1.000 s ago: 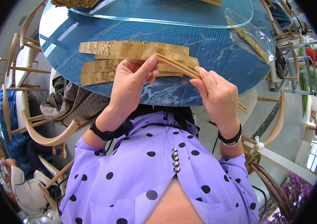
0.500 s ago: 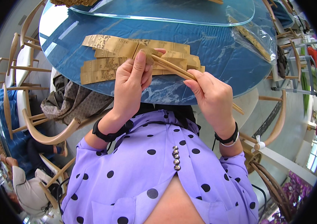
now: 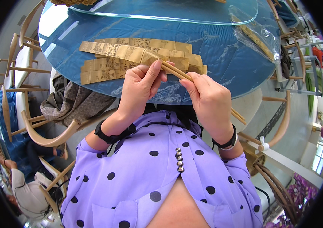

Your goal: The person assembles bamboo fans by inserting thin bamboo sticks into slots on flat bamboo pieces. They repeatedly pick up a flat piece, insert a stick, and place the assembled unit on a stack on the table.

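Between thumb and fingers, my left hand [image 3: 140,83] pinches the right end of a brown printed paper chopstick sleeve [image 3: 119,51]. My right hand [image 3: 209,98] grips a pair of wooden chopsticks [image 3: 176,71], whose back ends stick out below that hand. The chopsticks slant up to the left, and their front ends meet the sleeve's end at my left thumb. Whether the tips are inside the sleeve is hidden by my fingers. Under and around the held sleeve, several more brown paper sleeves [image 3: 100,70] lie in overlapping rows on the blue marbled table [image 3: 207,45].
A glass turntable [image 3: 161,19] covers the table's far part. Toward the right edge lies a clear plastic bag [image 3: 258,38] with a bundle of chopsticks inside. A patterned grey-brown bag [image 3: 74,102] rests on a wooden chair [image 3: 51,141] at the left. Farther left, another person [image 3: 30,193] sits.
My left hand has moved right and slightly down, and the held sleeve now lies flatter. My right hand has shifted a little left with the chopsticks, bringing the hands closer.
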Motion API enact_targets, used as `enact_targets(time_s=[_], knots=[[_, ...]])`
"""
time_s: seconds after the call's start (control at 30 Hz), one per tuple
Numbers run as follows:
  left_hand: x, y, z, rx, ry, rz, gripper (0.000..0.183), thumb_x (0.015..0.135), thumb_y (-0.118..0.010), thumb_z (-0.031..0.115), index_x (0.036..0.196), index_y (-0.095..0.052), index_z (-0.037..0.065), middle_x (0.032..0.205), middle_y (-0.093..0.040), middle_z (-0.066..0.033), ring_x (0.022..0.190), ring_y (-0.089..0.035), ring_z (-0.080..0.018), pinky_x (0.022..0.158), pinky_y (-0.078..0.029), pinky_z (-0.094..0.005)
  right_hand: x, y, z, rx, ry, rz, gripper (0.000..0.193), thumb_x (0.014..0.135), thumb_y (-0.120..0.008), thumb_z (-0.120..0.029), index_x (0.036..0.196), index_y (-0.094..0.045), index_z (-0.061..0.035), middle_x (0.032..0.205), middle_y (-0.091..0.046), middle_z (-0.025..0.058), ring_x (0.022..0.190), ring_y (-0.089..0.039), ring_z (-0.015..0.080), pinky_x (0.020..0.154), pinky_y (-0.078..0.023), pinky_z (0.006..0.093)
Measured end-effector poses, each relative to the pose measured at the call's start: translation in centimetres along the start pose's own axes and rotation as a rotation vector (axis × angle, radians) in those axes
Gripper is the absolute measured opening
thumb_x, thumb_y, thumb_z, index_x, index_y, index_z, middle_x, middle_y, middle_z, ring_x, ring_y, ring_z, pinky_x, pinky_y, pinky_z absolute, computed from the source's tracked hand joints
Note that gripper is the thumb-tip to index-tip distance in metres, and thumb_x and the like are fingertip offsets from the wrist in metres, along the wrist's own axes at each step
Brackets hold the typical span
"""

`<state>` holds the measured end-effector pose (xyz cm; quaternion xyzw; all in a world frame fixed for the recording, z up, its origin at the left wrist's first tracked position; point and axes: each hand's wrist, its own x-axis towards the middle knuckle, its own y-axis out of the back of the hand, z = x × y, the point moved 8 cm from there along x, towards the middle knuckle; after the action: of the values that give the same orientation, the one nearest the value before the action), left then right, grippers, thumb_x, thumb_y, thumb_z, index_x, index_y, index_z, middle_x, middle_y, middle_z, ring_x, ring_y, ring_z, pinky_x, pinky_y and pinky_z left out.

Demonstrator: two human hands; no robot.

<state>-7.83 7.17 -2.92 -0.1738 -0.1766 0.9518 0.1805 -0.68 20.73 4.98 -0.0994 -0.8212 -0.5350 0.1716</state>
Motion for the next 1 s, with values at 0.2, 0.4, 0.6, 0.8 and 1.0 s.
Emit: enact_targets(time_s=[0.2, 0.4, 0.6, 0.8, 1.0], knots=[[-0.3, 1.8, -0.1, 0.051, -0.166, 0.079, 0.044, 0.107, -0.059, 0.037, 0.087, -0.073, 0.0, 0.058, -0.056, 0.0022, 0.043, -0.037, -0.0019, 0.04, -0.026, -0.0203, -0.5, 0.3, 0.4, 0.042, -0.03, 0.007, 0.029, 0.095, -0.071, -0.028, 0.102, -0.07, 0.0004, 0.074, -0.062, 0.01, 0.062, -0.063, 0.0288, 0.054, -0.048, 0.0385], [-0.8, 0.6, -0.5, 0.073, -0.149, 0.004, 0.044, 0.106, -0.061, 0.035, 0.082, -0.07, 0.0, 0.058, -0.055, 0.0015, 0.043, -0.04, -0.0023, 0.04, -0.029, -0.0202, -0.3, 0.2, -0.1, 0.045, -0.017, -0.026, 0.029, 0.095, -0.072, -0.027, 0.103, -0.071, 0.0008, 0.073, -0.062, 0.0098, 0.063, -0.063, 0.0283, 0.054, -0.048, 0.0382], [-0.3, 1.3, -0.4, 0.026, -0.185, 0.045, 0.043, 0.107, -0.06, 0.035, 0.082, -0.067, 0.001, 0.063, -0.059, 0.0007, 0.045, -0.04, -0.001, 0.041, -0.029, -0.0199, -0.4, 0.0, -0.1, 0.055, -0.021, -0.026, 0.028, 0.096, -0.071, -0.026, 0.104, -0.07, 0.0009, 0.074, -0.062, 0.0105, 0.062, -0.063, 0.0285, 0.054, -0.048, 0.0383], [-0.9, 0.7, 0.6, 0.064, -0.194, 0.07, 0.046, 0.107, -0.059, 0.036, 0.079, -0.067, 0.001, 0.058, -0.058, 0.0012, 0.045, -0.041, -0.0011, 0.041, -0.028, -0.0208, -0.5, 0.0, -0.3, 0.113, -0.047, 0.007, 0.027, 0.098, -0.069, -0.027, 0.1, -0.069, 0.0, 0.077, -0.065, 0.0118, 0.064, -0.064, 0.0315, 0.055, -0.05, 0.0393], [-0.5, 1.0, 1.1, 0.185, -0.28, 0.033, 0.05, 0.108, -0.057, 0.036, 0.074, -0.067, 0.001, 0.058, -0.058, 0.0007, 0.046, -0.043, -0.0018, 0.042, -0.03, -0.0208, -0.4, -0.7, -0.5, 0.161, -0.11, 0.002, 0.026, 0.098, -0.069, -0.028, 0.105, -0.069, -0.0024, 0.08, -0.066, 0.0119, 0.067, -0.066, 0.032, 0.057, -0.051, 0.0393]])
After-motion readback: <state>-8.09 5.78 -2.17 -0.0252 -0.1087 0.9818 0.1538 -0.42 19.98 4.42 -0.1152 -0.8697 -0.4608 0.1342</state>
